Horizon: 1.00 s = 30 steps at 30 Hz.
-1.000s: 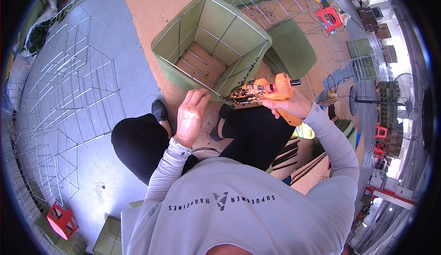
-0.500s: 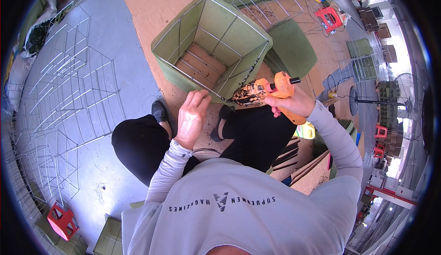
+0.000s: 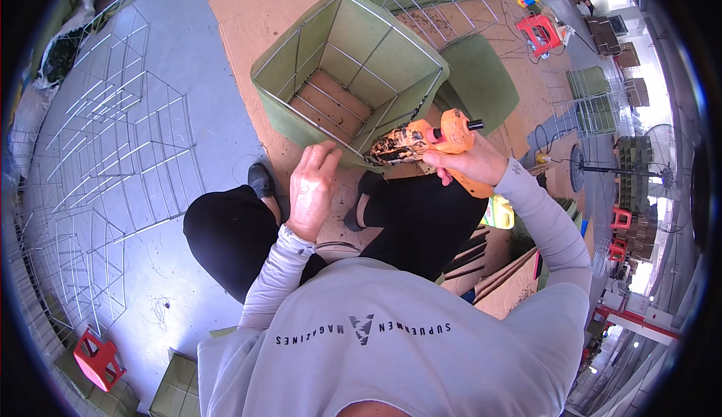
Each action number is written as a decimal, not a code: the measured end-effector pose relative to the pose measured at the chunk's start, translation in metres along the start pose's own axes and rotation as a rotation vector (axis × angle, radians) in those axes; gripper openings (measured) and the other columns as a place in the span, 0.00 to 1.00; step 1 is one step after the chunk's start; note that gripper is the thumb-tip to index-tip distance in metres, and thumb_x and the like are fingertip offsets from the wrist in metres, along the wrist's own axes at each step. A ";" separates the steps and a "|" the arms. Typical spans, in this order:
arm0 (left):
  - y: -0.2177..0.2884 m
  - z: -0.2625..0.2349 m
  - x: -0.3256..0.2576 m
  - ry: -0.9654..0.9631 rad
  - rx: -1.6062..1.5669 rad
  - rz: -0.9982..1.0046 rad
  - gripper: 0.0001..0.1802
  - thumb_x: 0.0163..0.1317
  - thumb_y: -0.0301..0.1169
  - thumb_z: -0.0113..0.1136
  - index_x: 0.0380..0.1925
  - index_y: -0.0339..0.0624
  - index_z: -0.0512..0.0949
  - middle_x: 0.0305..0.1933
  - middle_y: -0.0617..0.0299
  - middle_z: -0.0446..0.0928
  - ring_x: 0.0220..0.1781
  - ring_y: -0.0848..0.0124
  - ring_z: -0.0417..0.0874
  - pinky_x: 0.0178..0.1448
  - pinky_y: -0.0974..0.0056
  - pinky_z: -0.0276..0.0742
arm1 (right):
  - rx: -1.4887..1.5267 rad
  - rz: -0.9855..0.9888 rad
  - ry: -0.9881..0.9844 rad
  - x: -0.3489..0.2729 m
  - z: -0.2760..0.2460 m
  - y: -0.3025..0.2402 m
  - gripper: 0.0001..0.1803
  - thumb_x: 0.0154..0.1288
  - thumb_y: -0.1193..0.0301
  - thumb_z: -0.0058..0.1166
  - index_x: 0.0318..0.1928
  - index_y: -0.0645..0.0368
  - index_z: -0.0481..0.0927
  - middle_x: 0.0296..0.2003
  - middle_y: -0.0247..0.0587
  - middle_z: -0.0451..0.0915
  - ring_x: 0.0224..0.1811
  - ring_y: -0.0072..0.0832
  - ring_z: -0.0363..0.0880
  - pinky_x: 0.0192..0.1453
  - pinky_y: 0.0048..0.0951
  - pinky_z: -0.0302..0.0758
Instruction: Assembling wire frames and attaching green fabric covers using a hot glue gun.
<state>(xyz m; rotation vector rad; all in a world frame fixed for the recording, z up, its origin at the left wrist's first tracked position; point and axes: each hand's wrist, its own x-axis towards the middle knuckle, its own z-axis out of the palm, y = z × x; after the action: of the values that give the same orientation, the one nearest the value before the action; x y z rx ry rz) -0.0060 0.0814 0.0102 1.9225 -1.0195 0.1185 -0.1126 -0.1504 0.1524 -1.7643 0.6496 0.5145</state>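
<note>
From where I stand, the green box (image 3: pixel 361 37) is in front of the seated person's knees, its wide mouth tipped toward them; its walls look like matte felt, flaring outward with rounded corners. Thin straight metal rods make a wire frame (image 3: pixel 380 80) inside it, and a bumpy black line runs down the right side of the rim. The two hands are apart: the right hand (image 3: pixel 475 163) is wrapped around a hard orange glue gun (image 3: pixel 450 133), its front end crusted with black smears and reaching the box's near right corner. The left hand (image 3: pixel 312 191) has its fingers bunched at the box's near rim, though I cannot tell whether they pinch it or only rest there. Smooth brown cardboard (image 3: pixel 233 11) spreads beneath the box, and to the box's right lies a flat green panel (image 3: pixel 481 78) with softly rounded corners. Well to the left of the box, more angular wire cages (image 3: pixel 143 165) stand on the smooth grey floor (image 3: pixel 173 266). Nearer the person, right of the box, are a shiny yellow bottle (image 3: pixel 499 212) and slim dark strips (image 3: pixel 466 255).
</note>
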 end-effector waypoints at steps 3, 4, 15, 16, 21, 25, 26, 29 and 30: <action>-0.002 -0.001 0.001 0.052 0.000 -0.043 0.09 0.52 0.15 0.61 0.35 0.31 0.79 0.42 0.53 0.78 0.41 0.55 0.80 0.45 0.58 0.78 | 0.008 -0.009 -0.004 0.003 -0.003 0.003 0.20 0.63 0.58 0.63 0.45 0.57 0.74 0.25 0.30 0.74 0.20 0.18 0.73 0.25 0.22 0.74; -0.004 -0.001 0.001 0.057 0.010 -0.044 0.09 0.52 0.15 0.61 0.35 0.31 0.79 0.42 0.53 0.78 0.41 0.55 0.80 0.44 0.58 0.78 | 0.018 -0.005 -0.009 0.003 -0.003 0.003 0.20 0.63 0.58 0.64 0.45 0.57 0.74 0.26 0.30 0.75 0.20 0.17 0.73 0.24 0.23 0.74; -0.007 0.001 0.001 0.075 0.008 -0.049 0.08 0.53 0.16 0.61 0.34 0.31 0.79 0.41 0.53 0.78 0.40 0.55 0.80 0.44 0.58 0.78 | -0.022 -0.028 -0.042 0.007 -0.002 -0.003 0.18 0.64 0.58 0.62 0.45 0.56 0.72 0.30 0.31 0.76 0.19 0.17 0.72 0.23 0.22 0.72; -0.006 0.000 0.001 0.074 0.004 -0.051 0.08 0.53 0.16 0.61 0.34 0.31 0.79 0.41 0.53 0.78 0.40 0.55 0.80 0.44 0.58 0.78 | 0.008 -0.036 -0.043 0.007 -0.003 -0.003 0.18 0.65 0.58 0.62 0.45 0.55 0.72 0.30 0.31 0.76 0.18 0.17 0.72 0.23 0.22 0.72; -0.005 0.000 0.001 0.079 -0.003 -0.057 0.07 0.53 0.16 0.61 0.34 0.31 0.79 0.41 0.53 0.78 0.41 0.55 0.81 0.44 0.58 0.78 | -0.007 -0.045 -0.027 0.013 0.004 -0.006 0.18 0.65 0.58 0.62 0.45 0.54 0.73 0.29 0.30 0.75 0.18 0.17 0.72 0.23 0.22 0.72; -0.004 -0.001 0.002 0.076 -0.005 -0.065 0.08 0.54 0.16 0.61 0.35 0.31 0.79 0.41 0.53 0.78 0.41 0.56 0.81 0.44 0.59 0.78 | -0.052 -0.017 -0.037 0.016 0.001 -0.008 0.18 0.64 0.57 0.62 0.45 0.54 0.73 0.27 0.28 0.74 0.19 0.16 0.72 0.23 0.21 0.72; -0.004 -0.001 0.003 0.077 -0.010 -0.070 0.08 0.54 0.16 0.61 0.35 0.31 0.79 0.41 0.53 0.78 0.41 0.56 0.81 0.44 0.59 0.78 | -0.053 -0.018 -0.038 0.016 0.001 -0.009 0.18 0.64 0.57 0.62 0.45 0.54 0.73 0.27 0.28 0.74 0.19 0.16 0.72 0.23 0.21 0.72; -0.005 -0.002 0.002 0.086 -0.005 -0.067 0.08 0.54 0.17 0.61 0.35 0.31 0.79 0.41 0.53 0.78 0.41 0.56 0.81 0.45 0.59 0.78 | -0.045 -0.041 -0.053 0.016 0.002 -0.011 0.19 0.64 0.56 0.62 0.45 0.54 0.73 0.26 0.28 0.73 0.19 0.16 0.72 0.23 0.21 0.72; -0.006 -0.002 0.002 0.087 -0.005 -0.068 0.08 0.54 0.17 0.61 0.35 0.31 0.79 0.41 0.53 0.78 0.41 0.56 0.81 0.45 0.59 0.78 | -0.046 -0.039 -0.048 0.016 0.003 -0.013 0.19 0.64 0.56 0.63 0.45 0.54 0.74 0.26 0.28 0.73 0.19 0.16 0.72 0.23 0.21 0.72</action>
<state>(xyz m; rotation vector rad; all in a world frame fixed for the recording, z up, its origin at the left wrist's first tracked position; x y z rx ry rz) -0.0004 0.0829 0.0082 1.9279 -0.8956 0.1586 -0.0916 -0.1472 0.1508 -1.7991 0.5729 0.5470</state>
